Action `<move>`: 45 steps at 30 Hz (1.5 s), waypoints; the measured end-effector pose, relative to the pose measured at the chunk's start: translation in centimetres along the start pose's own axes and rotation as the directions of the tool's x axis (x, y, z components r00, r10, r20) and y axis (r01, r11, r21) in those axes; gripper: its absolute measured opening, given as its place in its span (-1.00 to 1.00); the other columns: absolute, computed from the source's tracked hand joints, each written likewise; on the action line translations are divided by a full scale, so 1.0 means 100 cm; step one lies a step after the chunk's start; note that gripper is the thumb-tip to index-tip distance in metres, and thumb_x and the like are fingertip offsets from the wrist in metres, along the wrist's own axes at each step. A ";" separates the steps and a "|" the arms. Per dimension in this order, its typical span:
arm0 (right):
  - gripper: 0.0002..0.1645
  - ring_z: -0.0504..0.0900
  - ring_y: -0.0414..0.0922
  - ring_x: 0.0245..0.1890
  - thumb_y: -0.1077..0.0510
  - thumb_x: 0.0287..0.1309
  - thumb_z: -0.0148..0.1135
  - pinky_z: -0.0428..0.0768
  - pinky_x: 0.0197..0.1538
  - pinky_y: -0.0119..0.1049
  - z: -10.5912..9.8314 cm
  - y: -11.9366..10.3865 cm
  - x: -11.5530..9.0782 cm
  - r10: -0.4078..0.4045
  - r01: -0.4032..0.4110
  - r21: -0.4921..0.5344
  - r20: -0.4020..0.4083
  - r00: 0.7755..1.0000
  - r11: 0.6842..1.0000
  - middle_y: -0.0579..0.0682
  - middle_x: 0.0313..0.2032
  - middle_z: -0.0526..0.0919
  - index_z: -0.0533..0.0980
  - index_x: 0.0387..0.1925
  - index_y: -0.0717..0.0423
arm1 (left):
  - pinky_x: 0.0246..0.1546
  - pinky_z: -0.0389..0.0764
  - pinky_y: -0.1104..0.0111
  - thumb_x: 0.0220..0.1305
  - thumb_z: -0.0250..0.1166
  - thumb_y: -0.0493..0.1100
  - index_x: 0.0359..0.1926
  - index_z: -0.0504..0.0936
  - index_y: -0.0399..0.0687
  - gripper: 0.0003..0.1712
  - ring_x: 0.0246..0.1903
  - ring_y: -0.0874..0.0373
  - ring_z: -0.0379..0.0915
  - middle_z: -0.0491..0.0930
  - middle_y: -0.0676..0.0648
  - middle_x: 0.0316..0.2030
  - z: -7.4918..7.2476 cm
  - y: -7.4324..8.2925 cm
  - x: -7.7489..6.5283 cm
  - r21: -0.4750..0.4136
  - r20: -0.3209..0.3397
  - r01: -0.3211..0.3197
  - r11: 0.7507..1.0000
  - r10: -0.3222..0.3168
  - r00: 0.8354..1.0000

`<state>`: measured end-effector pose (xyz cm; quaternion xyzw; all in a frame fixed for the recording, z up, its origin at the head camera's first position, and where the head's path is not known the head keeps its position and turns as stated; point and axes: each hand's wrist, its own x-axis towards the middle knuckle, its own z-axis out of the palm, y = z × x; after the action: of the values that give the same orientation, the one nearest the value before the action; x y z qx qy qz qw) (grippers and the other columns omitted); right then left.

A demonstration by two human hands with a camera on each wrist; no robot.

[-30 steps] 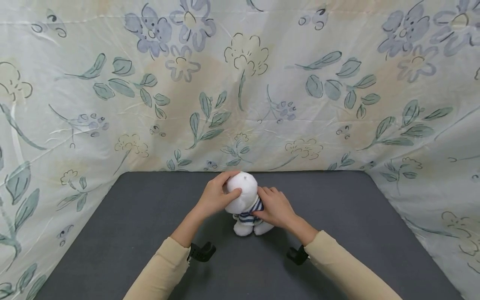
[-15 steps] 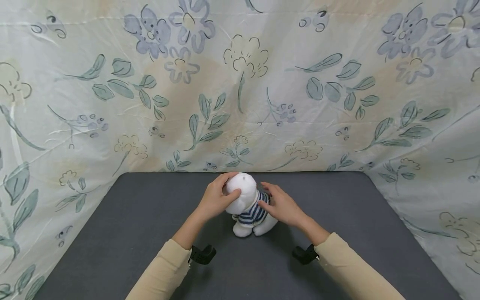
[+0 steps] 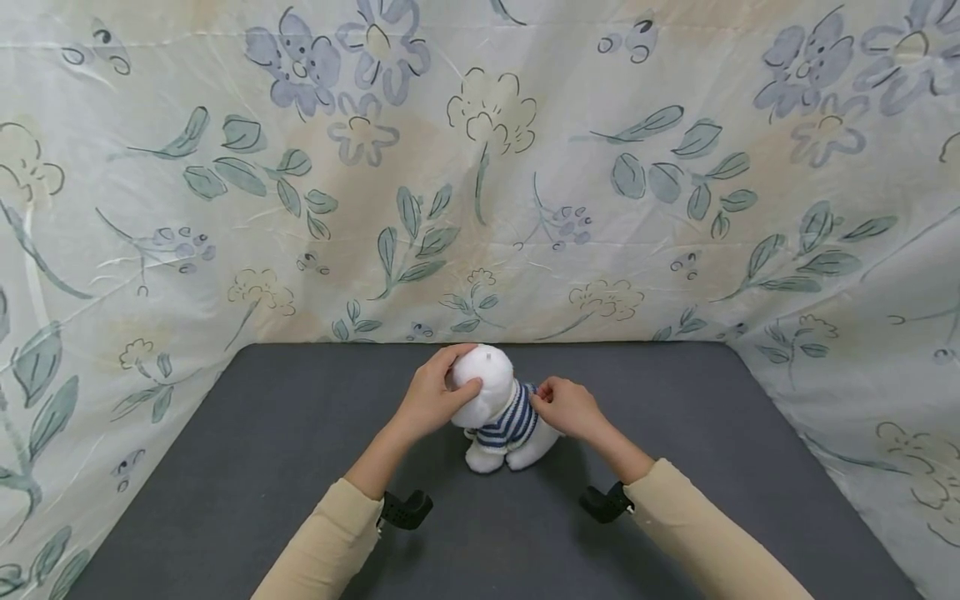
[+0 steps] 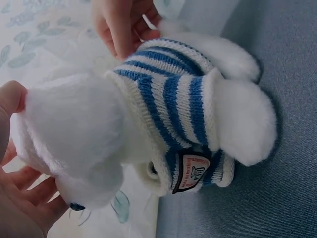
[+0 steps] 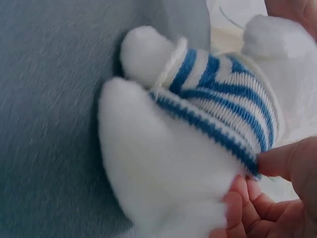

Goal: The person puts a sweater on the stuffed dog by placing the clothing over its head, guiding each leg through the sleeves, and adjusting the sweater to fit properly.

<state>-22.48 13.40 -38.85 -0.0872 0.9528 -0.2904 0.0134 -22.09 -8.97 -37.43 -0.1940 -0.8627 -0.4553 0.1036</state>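
Note:
A white plush dog (image 3: 483, 400) sits on the dark table, its head turned to the left. It wears a blue-and-white striped knitted sweater (image 4: 171, 96) with a label patch (image 4: 192, 171) near the neck. My left hand (image 3: 435, 392) grips the plush head, thumb on the near side and fingers on the far side. With thumb and fingers, my right hand (image 5: 277, 188) pinches the sweater's lower hem at the dog's back. The white hindquarters (image 5: 158, 158) show bare below that hem. One dark eye (image 4: 77, 206) is visible beside the left fingers.
The dark grey table (image 3: 300, 450) spreads around the dog. Behind it and along the sides hangs a floral cloth (image 3: 480, 208). Each wrist carries a black camera mount, the left one (image 3: 407, 509) and the right one (image 3: 603, 503).
My right hand came away from the sweater's side, moved right with fingers spread, and now pinches the hem at the back. The left hand has stayed on the head.

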 end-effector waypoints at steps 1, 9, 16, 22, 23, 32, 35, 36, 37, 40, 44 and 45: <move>-0.80 0.42 -0.17 -0.60 0.10 0.13 0.13 0.35 -0.52 -0.35 0.000 -0.002 0.000 0.004 -0.003 0.006 -0.006 1.000 1.000 -0.02 -0.51 0.54 0.49 -0.39 0.20 | -0.14 0.53 0.18 0.14 0.29 -0.11 0.16 0.43 0.00 -0.47 -0.04 0.07 0.45 0.47 -0.08 0.06 0.000 0.001 0.000 0.003 0.001 -0.001 1.000 0.001 1.000; -0.86 0.36 -0.17 -0.62 0.15 0.09 0.12 0.28 -0.54 -0.36 0.003 -0.001 0.000 0.044 -0.044 0.039 0.005 0.999 0.998 -0.04 -0.56 0.42 0.39 -0.45 0.14 | -0.25 0.55 0.15 0.00 0.41 0.03 0.16 0.41 0.00 -0.31 -0.09 0.02 0.48 0.47 -0.09 0.06 0.004 0.006 0.001 0.093 0.011 0.023 0.995 -0.024 1.000; -0.89 0.28 -0.17 -0.65 0.22 0.10 0.05 0.23 -0.56 -0.35 0.006 0.010 0.000 0.024 -0.025 0.071 0.011 1.000 0.997 -0.04 -0.61 0.33 0.32 -0.47 0.14 | -0.25 0.55 0.15 -0.02 0.42 -0.01 0.12 0.44 0.03 -0.36 -0.13 0.02 0.50 0.52 -0.06 -0.01 0.006 0.000 0.003 0.103 -0.048 0.039 0.994 -0.034 0.998; -0.87 0.25 -0.18 -0.67 0.23 0.13 0.03 0.21 -0.56 -0.35 0.011 0.016 0.012 0.063 -0.064 0.087 0.014 0.998 0.994 -0.04 -0.63 0.30 0.29 -0.47 0.14 | -0.25 0.55 0.19 -0.02 0.42 -0.04 0.09 0.47 0.03 -0.40 -0.15 0.07 0.50 0.54 -0.03 -0.04 -0.003 -0.019 0.021 0.060 -0.037 0.017 0.998 -0.015 0.999; -0.87 0.25 -0.18 -0.67 0.23 0.14 0.03 0.21 -0.57 -0.35 0.011 0.016 0.015 0.071 -0.072 0.093 0.014 0.997 0.993 -0.04 -0.63 0.30 0.29 -0.47 0.14 | -0.25 0.55 0.20 -0.02 0.41 -0.04 0.08 0.47 0.03 -0.41 -0.15 0.08 0.50 0.54 -0.03 -0.04 -0.005 -0.022 0.024 0.053 -0.031 0.013 0.999 -0.011 0.999; -0.88 0.29 -0.18 -0.67 0.19 0.13 0.08 0.23 -0.56 -0.35 0.018 0.007 0.027 0.114 -0.110 0.103 -0.033 0.993 0.989 -0.05 -0.61 0.37 0.34 -0.43 0.15 | -0.25 0.55 0.20 0.01 0.40 -0.03 0.11 0.45 0.02 -0.40 -0.15 0.08 0.49 0.53 -0.04 -0.04 -0.016 -0.040 0.041 0.018 0.024 -0.018 1.000 0.017 1.000; -0.88 0.30 -0.18 -0.67 0.18 0.11 0.09 0.24 -0.57 -0.35 0.022 0.001 0.021 0.103 -0.097 0.093 -0.065 0.993 0.991 -0.05 -0.61 0.39 0.37 -0.43 0.15 | -0.25 0.55 0.20 0.01 0.40 -0.01 0.12 0.44 0.02 -0.39 -0.14 0.08 0.49 0.52 -0.05 -0.03 -0.019 -0.040 0.036 0.014 0.038 -0.031 0.999 0.031 0.999; -0.87 0.31 -0.18 -0.67 0.17 0.11 0.10 0.25 -0.56 -0.35 0.023 0.000 0.019 0.104 -0.097 0.087 -0.077 0.992 0.991 -0.05 -0.61 0.40 0.37 -0.43 0.15 | -0.25 0.55 0.20 0.02 0.40 -0.01 0.12 0.44 0.01 -0.38 -0.14 0.08 0.49 0.52 -0.05 -0.03 -0.019 -0.040 0.034 0.014 0.043 -0.042 0.999 0.041 0.998; -0.87 0.31 -0.18 -0.66 0.17 0.11 0.10 0.25 -0.56 -0.35 0.024 -0.002 0.016 0.107 -0.100 0.082 -0.089 0.990 0.992 -0.05 -0.60 0.40 0.37 -0.42 0.15 | -0.25 0.55 0.19 0.02 0.39 0.00 0.13 0.43 0.01 -0.38 -0.14 0.08 0.48 0.52 -0.05 -0.03 -0.020 -0.041 0.032 0.014 0.047 -0.051 0.999 0.050 0.998; -0.84 0.37 -0.16 -0.60 0.15 0.11 0.12 0.31 -0.52 -0.32 0.029 -0.006 0.010 0.096 -0.088 0.059 -0.151 0.984 0.994 -0.03 -0.53 0.45 0.40 -0.33 0.18 | -0.22 0.54 0.19 0.02 0.39 0.01 0.15 0.42 0.02 -0.35 -0.11 0.07 0.48 0.51 -0.05 -0.01 -0.023 -0.040 0.027 0.005 0.063 -0.070 0.998 0.070 0.996; -0.72 0.50 -0.07 -0.38 0.15 0.12 0.17 0.45 -0.34 -0.22 0.036 -0.016 0.001 0.023 -0.017 0.023 -0.277 0.961 1.000 0.05 -0.33 0.52 0.45 -0.15 0.22 | -0.13 0.52 0.17 0.06 0.37 0.00 0.18 0.41 0.08 -0.37 -0.04 0.08 0.45 0.48 -0.03 0.04 -0.027 -0.041 0.019 -0.024 0.079 -0.076 0.997 0.078 0.994; -0.69 0.52 -0.05 -0.32 0.15 0.12 0.18 0.48 -0.29 -0.19 0.038 -0.019 -0.002 -0.003 0.006 0.012 -0.310 0.951 1.000 0.07 -0.28 0.52 0.45 -0.12 0.22 | -0.10 0.52 0.16 0.08 0.36 -0.01 0.18 0.42 0.08 -0.39 -0.02 0.07 0.44 0.48 -0.03 0.06 -0.028 -0.041 0.018 -0.038 0.078 -0.076 0.996 0.078 0.994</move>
<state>-21.68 9.77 -40.97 -0.0426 0.9411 -0.3065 -0.1363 -25.47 -12.92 -38.31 -0.2469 -0.8499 -0.4580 0.0832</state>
